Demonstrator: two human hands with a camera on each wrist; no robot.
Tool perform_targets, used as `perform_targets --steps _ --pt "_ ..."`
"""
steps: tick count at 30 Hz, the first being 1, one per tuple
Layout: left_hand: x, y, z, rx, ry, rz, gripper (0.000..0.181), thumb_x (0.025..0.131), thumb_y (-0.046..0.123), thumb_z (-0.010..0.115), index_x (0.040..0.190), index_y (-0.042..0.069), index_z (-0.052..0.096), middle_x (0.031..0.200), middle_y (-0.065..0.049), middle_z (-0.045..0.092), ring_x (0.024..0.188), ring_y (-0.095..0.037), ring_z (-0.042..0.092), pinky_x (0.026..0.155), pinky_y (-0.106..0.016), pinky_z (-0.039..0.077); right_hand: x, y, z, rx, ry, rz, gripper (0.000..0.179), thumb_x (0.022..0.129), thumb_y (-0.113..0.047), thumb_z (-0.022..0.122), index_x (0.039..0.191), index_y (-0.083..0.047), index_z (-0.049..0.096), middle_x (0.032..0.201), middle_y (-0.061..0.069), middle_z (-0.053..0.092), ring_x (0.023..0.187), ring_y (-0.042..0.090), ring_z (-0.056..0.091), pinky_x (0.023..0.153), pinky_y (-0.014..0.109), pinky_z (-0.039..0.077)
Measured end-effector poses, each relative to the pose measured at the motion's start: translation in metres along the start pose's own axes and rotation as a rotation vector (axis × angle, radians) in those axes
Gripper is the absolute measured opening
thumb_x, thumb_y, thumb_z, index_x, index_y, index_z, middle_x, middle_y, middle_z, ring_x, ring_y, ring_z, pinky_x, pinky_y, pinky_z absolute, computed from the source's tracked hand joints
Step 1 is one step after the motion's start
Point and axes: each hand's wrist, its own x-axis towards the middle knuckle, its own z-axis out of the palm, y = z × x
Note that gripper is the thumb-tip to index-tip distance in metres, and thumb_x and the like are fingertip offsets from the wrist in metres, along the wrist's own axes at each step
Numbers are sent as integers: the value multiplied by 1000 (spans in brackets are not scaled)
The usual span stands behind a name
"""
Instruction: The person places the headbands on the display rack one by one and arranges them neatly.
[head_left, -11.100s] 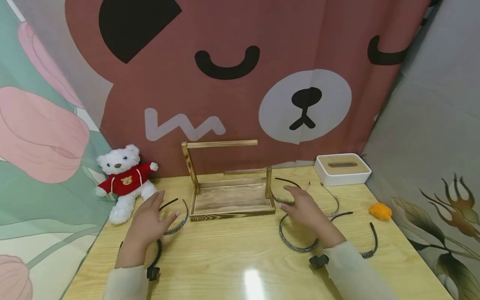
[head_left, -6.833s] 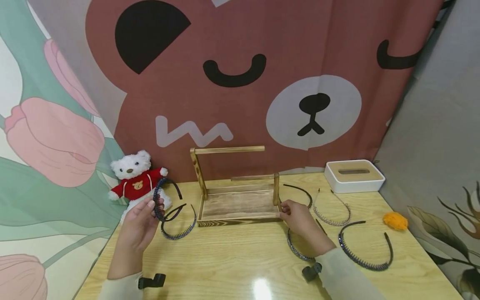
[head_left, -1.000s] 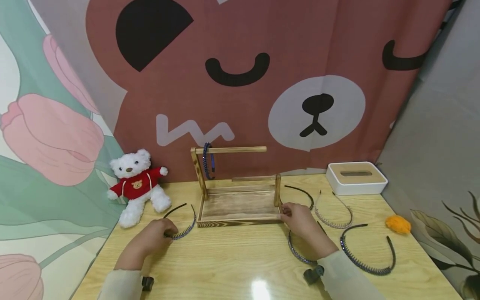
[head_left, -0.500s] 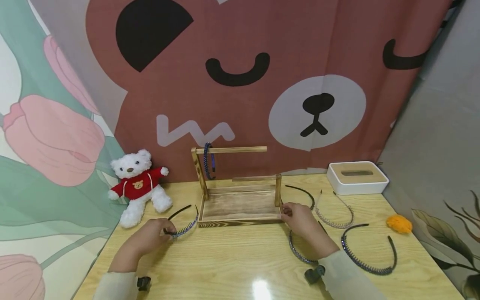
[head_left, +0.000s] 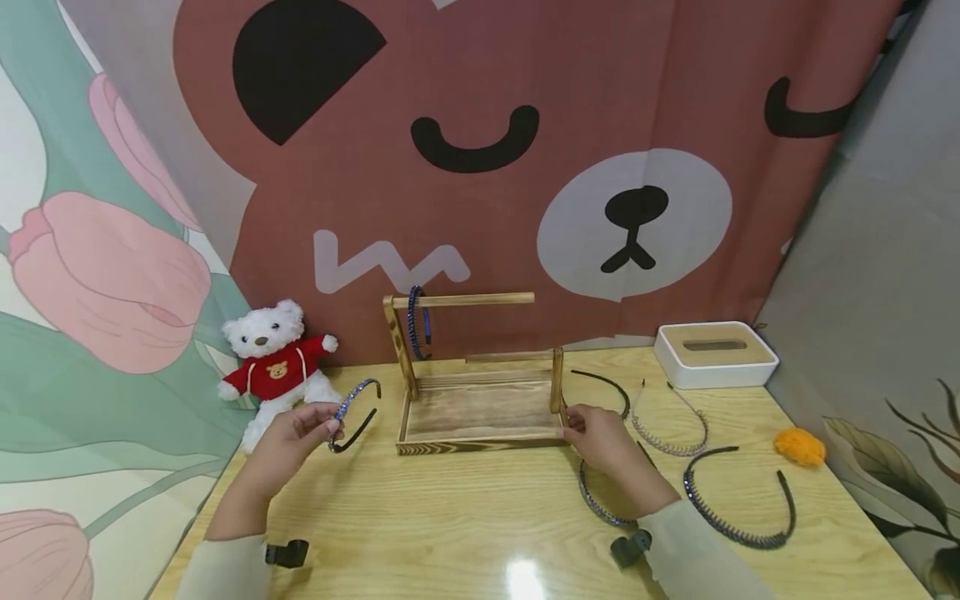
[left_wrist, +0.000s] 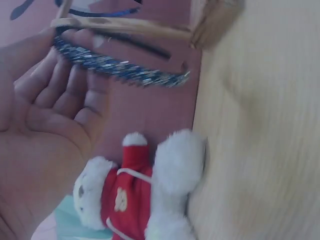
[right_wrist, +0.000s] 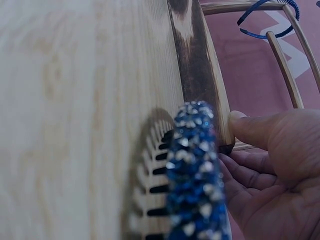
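Observation:
My left hand (head_left: 288, 437) pinches a blue glittering toothed headband (left_wrist: 115, 66) between thumb and fingers, raised above the table, its open ends pointing right. The wooden rack (head_left: 480, 414) stands mid-table, with a shallow tray base and an upper bar. Near the left end of that bar hangs another dark blue headband (head_left: 412, 325). My right hand (head_left: 603, 437) grips the front right corner of the rack's tray, thumb on one side and fingers on the other, as the right wrist view shows. Below that hand lies a sparkly headband (right_wrist: 195, 175), partly hidden by the forearm in the head view.
Several more headbands (head_left: 738, 533) lie on the table's right side. A white tissue box (head_left: 716, 358) stands at the back right, an orange fuzzy item (head_left: 799, 447) in front of it. A white teddy bear (head_left: 273, 367) in a red hoodie sits behind my left hand.
My left hand has lifted the headband off the table and turned it. Since the older frames, another headband has come onto the bar and my right hand has taken hold of the rack.

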Motion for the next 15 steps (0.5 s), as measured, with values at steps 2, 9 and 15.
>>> perform_targets --steps 2,9,15 --pt "4 1 3 -156 63 -36 28 114 14 61 131 -7 67 103 2 77 93 -11 72 86 -21 62 -1 0 0 3 -1 2 47 105 -24 76 142 4 68 117 12 80 107 30 77 91 48 66" --pt "13 1 14 -686 160 -81 27 118 20 52 116 15 78 103 5 76 91 -7 69 79 -19 60 -1 1 2 15 -3 2 46 105 -23 76 141 5 68 118 13 80 108 30 77 91 47 66" --pt "17 5 18 -1033 53 112 42 119 5 36 132 6 75 119 -6 78 99 -16 73 94 -24 61 -1 0 0 13 2 -12 45 105 -22 76 140 5 68 119 14 80 108 30 77 90 46 66"
